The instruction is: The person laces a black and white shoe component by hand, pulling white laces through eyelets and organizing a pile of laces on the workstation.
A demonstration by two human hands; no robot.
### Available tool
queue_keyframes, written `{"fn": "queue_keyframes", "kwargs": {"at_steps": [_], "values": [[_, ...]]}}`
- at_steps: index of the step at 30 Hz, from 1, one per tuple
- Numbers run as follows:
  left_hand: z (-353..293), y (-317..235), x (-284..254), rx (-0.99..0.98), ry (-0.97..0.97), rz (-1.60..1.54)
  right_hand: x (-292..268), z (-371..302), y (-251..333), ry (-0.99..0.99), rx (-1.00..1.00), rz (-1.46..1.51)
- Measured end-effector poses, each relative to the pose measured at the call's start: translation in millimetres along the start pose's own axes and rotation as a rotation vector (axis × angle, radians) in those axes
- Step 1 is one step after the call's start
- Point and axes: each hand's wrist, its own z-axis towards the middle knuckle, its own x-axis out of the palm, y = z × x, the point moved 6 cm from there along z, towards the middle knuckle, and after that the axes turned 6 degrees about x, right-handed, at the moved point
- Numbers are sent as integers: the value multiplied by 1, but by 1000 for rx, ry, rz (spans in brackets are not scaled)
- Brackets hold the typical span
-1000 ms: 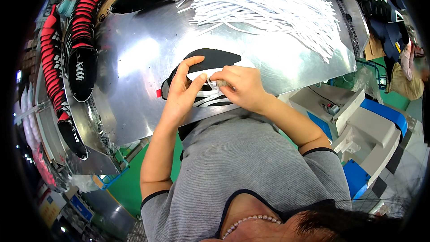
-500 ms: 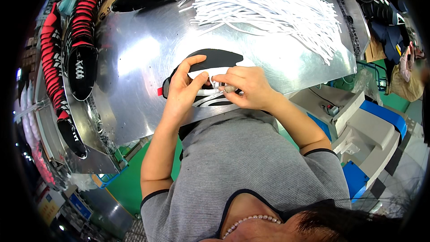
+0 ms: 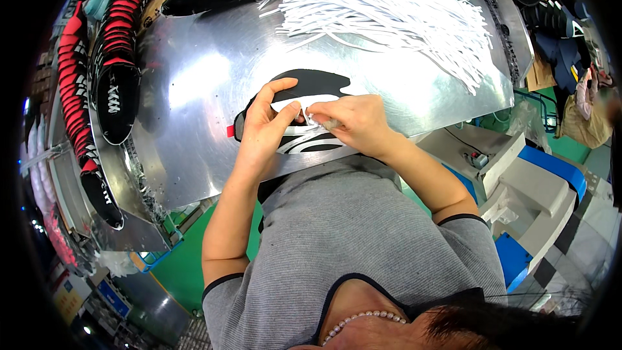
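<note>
A black shoe upper [image 3: 314,80] with white parts lies on the metal table in front of me. My left hand [image 3: 260,131] grips its left part, with the thumb on the white section and the forefinger stretched over the black side. Close by, my right hand [image 3: 364,124] has its thumb and fingers pinched together on a white shoelace [image 3: 310,131] at the lacing opening. The fingers partly cover the lace's tip and the eyelets.
A large heap of white shoelaces [image 3: 382,13] covers the table's far side. Nested black-and-red shoe uppers [image 3: 123,32] run in rows along the left edge. The bare metal tabletop [image 3: 188,123] shows between them. At right stands a grey-and-blue plastic unit [image 3: 538,175].
My right hand has turned slightly, and its fingers have closed in more tightly at the lacing opening. My left hand keeps its place on the shoe upper.
</note>
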Motion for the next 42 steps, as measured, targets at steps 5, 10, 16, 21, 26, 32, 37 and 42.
{"fn": "queue_keyframes", "kwargs": {"at_steps": [5,10,16,21,26,32,37,42], "values": [[-1,-2,1,-40,-48,52,4,-1,-3,18,134,105],[-1,2,-5,8,-61,3,4,-8,21,228,361,653],[5,2,-3,-23,-101,-65,16,-24,61,734,298,1073],[-7,-14,3,5,95,253,30,-20,4,267,382,632],[-35,-34,10,280,209,713,31,-24,0,331,335,618],[-32,-26,13,278,166,700,6,-37,-4,307,741,793],[-30,-16,10,321,82,672,4,-41,-7,284,868,524],[-32,-16,10,368,26,670,14,-31,0,205,756,439]]}}
